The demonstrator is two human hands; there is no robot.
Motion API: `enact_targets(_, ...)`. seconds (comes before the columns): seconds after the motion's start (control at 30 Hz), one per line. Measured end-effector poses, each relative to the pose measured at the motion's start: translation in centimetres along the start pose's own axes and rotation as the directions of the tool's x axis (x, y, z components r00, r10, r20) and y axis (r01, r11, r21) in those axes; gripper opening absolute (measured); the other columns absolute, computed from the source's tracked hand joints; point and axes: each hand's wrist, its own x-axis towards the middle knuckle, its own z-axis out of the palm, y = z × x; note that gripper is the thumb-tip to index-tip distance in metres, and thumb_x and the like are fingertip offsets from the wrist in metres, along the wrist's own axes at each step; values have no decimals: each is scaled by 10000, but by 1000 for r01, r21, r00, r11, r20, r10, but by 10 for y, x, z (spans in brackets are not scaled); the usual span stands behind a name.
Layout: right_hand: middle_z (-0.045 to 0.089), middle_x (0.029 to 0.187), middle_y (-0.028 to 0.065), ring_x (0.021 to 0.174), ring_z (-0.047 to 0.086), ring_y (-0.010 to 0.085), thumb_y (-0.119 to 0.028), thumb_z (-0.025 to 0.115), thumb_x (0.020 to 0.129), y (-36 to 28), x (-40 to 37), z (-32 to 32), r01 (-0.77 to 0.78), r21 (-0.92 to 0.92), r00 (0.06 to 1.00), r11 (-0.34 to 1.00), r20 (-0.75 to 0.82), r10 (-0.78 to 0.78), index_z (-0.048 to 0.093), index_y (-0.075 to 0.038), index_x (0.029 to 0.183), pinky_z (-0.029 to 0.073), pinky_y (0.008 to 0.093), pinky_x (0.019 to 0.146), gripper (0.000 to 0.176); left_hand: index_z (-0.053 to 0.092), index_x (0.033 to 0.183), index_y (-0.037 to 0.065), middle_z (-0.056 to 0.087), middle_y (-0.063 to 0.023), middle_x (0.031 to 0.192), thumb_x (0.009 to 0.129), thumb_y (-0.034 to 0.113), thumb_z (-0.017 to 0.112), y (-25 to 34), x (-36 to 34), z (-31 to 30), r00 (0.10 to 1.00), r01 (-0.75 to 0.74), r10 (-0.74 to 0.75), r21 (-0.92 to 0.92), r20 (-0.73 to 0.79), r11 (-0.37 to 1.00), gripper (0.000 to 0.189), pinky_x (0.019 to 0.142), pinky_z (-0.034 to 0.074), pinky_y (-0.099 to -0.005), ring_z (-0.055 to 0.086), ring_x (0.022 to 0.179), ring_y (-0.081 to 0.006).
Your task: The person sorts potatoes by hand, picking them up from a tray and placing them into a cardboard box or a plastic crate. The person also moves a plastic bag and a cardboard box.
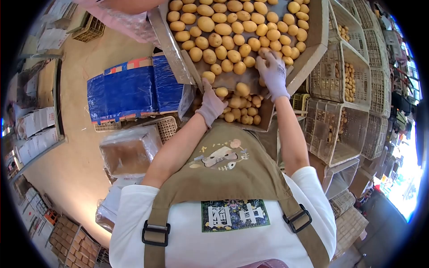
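Note:
Small yellow potatoes [214,40] lie spread over a wide sloping tray [308,58] at the top of the head view. My left hand [211,106], in a pale glove, is at the tray's lower left corner. Its fingertips reach up beside one potato [208,77], and the thumb is apart. My right hand [273,75], gloved too, extends over the lower right potatoes with fingers stretched out and touching some. Between my hands, a few potatoes are at the tray's narrow lower opening. Beneath it, against my apron, a box [263,124] holds more potatoes.
Stacked plastic crates [353,134], some with potatoes inside, stand on the right. On the left are a blue-wrapped stack [125,91] and a plastic-covered carton [129,152]. Another person's arm [129,4] and pink sleeve [120,22] appear at the tray's upper left.

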Motion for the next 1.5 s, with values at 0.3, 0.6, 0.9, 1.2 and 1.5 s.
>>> enact_targets(0.3,567,1316,110,1256,473,426,-385,627,837,28,-19,12,296,-70,906,953,337,-257,674,-196,1213,386,530,1062,424,256,1525,165,265,-126,1533,810,855,418,1,12,2,979,175,-143,-243,144,954,1007,1098,289,-697,301,1383,-370)
enact_targets(0.6,118,1658,146,1484,11,504,-545,700,754,-12,-42,20,296,-369,904,881,407,-133,533,-442,1399,23,637,1163,674,187,1558,127,210,-174,1607,782,897,376,9,15,5,935,307,-213,-351,282,884,1110,1140,230,-679,252,1455,-439)
enact_targets(0.9,108,1665,96,1477,-38,521,-553,704,750,-8,-38,20,334,-376,890,864,428,-158,545,-434,1392,6,644,1160,672,193,1566,132,222,-149,1614,797,890,325,9,19,5,921,277,-171,-282,350,918,1088,1155,190,-670,243,1470,-407)
enact_targets(1.2,702,972,62,879,666,324,-243,620,864,-21,5,10,379,-99,925,920,3,-381,709,-145,1003,535,461,738,192,190,1566,145,197,-155,1619,785,894,350,9,18,7,924,240,-164,-190,346,952,1094,1142,174,-703,215,1471,-445)
enact_targets(1.5,592,1246,175,1109,615,355,-327,545,904,-89,86,40,73,-201,973,977,228,-26,547,-247,1368,488,432,964,471,163,1560,143,170,-176,1609,760,883,444,8,33,0,904,349,-202,-378,376,857,1125,1141,167,-718,176,1469,-451)
